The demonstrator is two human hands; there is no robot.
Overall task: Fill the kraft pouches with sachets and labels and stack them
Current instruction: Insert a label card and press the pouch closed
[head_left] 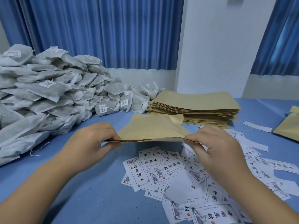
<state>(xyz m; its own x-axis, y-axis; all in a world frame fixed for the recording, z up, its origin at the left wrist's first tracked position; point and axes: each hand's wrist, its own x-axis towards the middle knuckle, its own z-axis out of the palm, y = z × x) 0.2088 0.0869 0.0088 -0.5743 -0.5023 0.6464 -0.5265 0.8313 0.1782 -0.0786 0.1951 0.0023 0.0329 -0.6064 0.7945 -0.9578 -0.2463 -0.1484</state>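
Observation:
A kraft pouch (153, 128) hangs just above the blue table, held level by its near edge. My left hand (92, 143) pinches the pouch's left corner and my right hand (213, 144) pinches its right corner. The pouch's far end is crumpled and bulges upward. Loose printed labels (161, 168) lie scattered under and in front of my hands. A big heap of grey-white sachets (48, 91) fills the left side. A stack of flat empty kraft pouches (194, 107) sits behind the held pouch.
More kraft pouches (289, 126) lie at the right edge of the blue table (90, 191). Blue curtains and a white wall close off the back. White paper strips (257, 126) lie between the stack and the right pouches.

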